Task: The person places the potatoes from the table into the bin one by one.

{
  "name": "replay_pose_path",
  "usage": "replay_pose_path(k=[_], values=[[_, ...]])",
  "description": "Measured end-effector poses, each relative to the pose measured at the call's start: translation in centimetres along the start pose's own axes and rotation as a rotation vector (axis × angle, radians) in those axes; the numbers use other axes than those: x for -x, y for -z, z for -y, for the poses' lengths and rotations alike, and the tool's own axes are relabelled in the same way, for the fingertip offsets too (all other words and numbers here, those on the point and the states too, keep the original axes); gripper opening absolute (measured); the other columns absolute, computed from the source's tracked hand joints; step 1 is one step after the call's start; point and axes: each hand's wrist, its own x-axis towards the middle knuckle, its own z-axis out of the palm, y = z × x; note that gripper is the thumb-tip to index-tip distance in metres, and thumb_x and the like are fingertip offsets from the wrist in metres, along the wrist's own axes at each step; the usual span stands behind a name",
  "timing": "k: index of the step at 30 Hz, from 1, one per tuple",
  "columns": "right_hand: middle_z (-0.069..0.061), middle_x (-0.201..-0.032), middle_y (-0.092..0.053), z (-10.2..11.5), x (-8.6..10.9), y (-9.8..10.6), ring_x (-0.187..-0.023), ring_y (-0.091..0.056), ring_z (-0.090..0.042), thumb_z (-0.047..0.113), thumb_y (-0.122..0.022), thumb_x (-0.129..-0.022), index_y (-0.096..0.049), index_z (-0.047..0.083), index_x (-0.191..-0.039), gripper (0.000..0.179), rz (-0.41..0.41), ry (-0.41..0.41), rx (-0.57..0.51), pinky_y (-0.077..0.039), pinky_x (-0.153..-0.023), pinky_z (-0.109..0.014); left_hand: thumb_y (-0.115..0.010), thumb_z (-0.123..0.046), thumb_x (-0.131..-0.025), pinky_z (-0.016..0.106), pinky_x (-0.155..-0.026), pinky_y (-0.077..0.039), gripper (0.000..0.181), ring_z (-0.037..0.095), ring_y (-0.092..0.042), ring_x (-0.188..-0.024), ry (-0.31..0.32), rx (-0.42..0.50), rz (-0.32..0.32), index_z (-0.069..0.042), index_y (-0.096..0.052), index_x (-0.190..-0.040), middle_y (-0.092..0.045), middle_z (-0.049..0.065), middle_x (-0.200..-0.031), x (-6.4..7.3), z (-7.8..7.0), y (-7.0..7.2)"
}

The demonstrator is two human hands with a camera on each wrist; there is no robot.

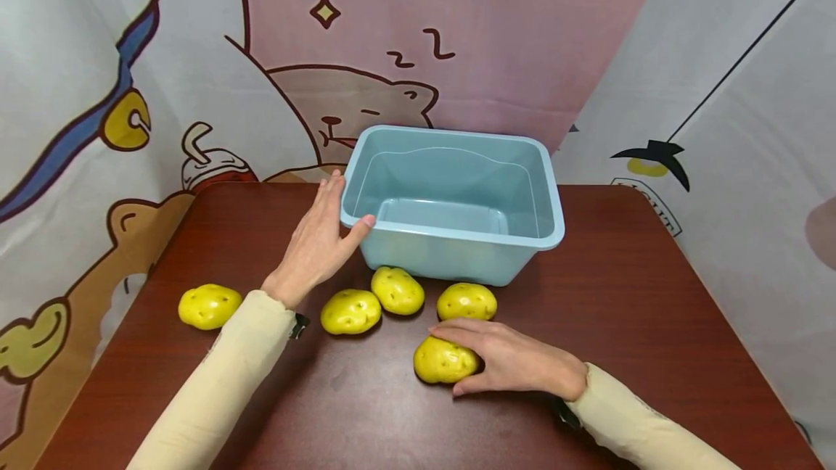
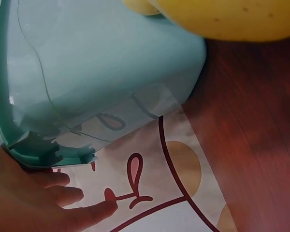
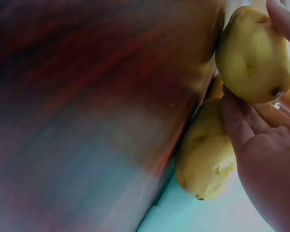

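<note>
A light-blue plastic bin [image 1: 451, 256] stands at the back of the table. My left hand [image 1: 320, 238] rests against its front left corner, fingers straight along the side and thumb at the rim; the left wrist view shows the fingers [image 2: 82, 212] beside the rim. In front of the bin, my right hand [image 1: 516, 357] holds a yellow potato [image 1: 445, 361], fingers over its far side and thumb on its near side. Just behind it lies another potato [image 1: 466, 302], also a near neighbour in the right wrist view [image 3: 205, 154].
Two potatoes lie by the bin's front left: one [image 1: 397, 291] close to its wall, one [image 1: 350, 312] nearer the left forearm. Another potato [image 1: 207, 306] sits left of that arm. The brown table [image 1: 366, 412] backs onto a printed cloth [image 1: 496, 42].
</note>
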Motion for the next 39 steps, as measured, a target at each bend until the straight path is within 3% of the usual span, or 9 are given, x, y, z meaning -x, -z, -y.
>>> replay_pose_path(k=[7,11,20,24,33,39], values=[[0.006,-0.150,-0.053,0.0,0.1,0.1,-0.136,-0.051,-0.012,0.040,-0.083,-0.089,-0.052,0.016,-0.151,0.074,0.002,-0.031,-0.026,-0.046,-0.110,-0.036,-0.047,-0.066,-0.101,0.058,-0.122,-0.023,0.093,0.031,-0.010,-0.159,0.001,0.001,-0.002,-0.007,-0.015,-0.166,-0.011,0.010,-0.173,-0.1,0.1,-0.1],[0.010,-0.148,-0.053,0.4,0.3,0.8,-0.136,-0.051,-0.011,0.039,-0.084,-0.088,-0.054,0.021,-0.149,0.071,-0.044,-0.055,-0.056,-0.046,-0.110,-0.038,-0.047,-0.065,-0.101,0.057,-0.123,-0.022,0.094,0.032,-0.011,-0.159,0.003,0.000,-0.002,-0.006,-0.015,-0.166,-0.011,0.010,-0.173,0.0,0.2,-0.2],[0.009,-0.144,-0.055,1.6,0.6,3.9,-0.126,-0.056,-0.013,0.030,-0.086,-0.084,-0.053,0.024,-0.147,0.072,-0.275,-0.006,-0.089,-0.050,-0.103,-0.034,-0.048,-0.065,-0.101,0.056,-0.123,-0.021,0.094,0.030,-0.010,-0.159,0.007,0.005,-0.008,-0.004,-0.016,-0.166,-0.011,0.010,-0.173,0.2,0.2,-0.3],[0.009,-0.143,-0.055,2.5,0.6,6.2,-0.123,-0.057,-0.011,0.026,-0.090,-0.079,-0.053,0.026,-0.148,0.079,-0.368,-0.040,-0.136,-0.051,-0.098,-0.030,-0.049,-0.064,-0.102,0.055,-0.124,-0.020,0.094,0.029,-0.009,-0.159,-0.006,0.005,-0.015,-0.002,-0.017,-0.165,-0.014,0.014,-0.172,0.1,0.1,-0.3],[0.000,-0.144,-0.058,3.2,0.9,10.9,-0.125,-0.057,-0.018,0.009,-0.093,-0.070,-0.056,0.017,-0.148,0.087,-0.590,-0.057,-0.132,-0.045,-0.102,-0.023,-0.049,-0.064,-0.101,0.055,-0.124,-0.020,0.095,0.027,-0.009,-0.159,0.005,0.009,-0.012,-0.003,-0.016,-0.166,-0.013,0.011,-0.173,0.0,0.0,-0.4],[-0.001,-0.144,-0.058,3.2,0.4,12.9,-0.127,-0.055,-0.015,0.000,-0.090,-0.068,-0.058,0.014,-0.147,0.087,-0.687,-0.056,-0.128,-0.045,-0.101,-0.021,-0.049,-0.064,-0.101,0.057,-0.124,-0.019,0.094,0.027,-0.008,-0.159,0.016,0.018,-0.013,-0.003,-0.016,-0.165,-0.014,0.012,-0.172,0.0,0.1,-0.5]])
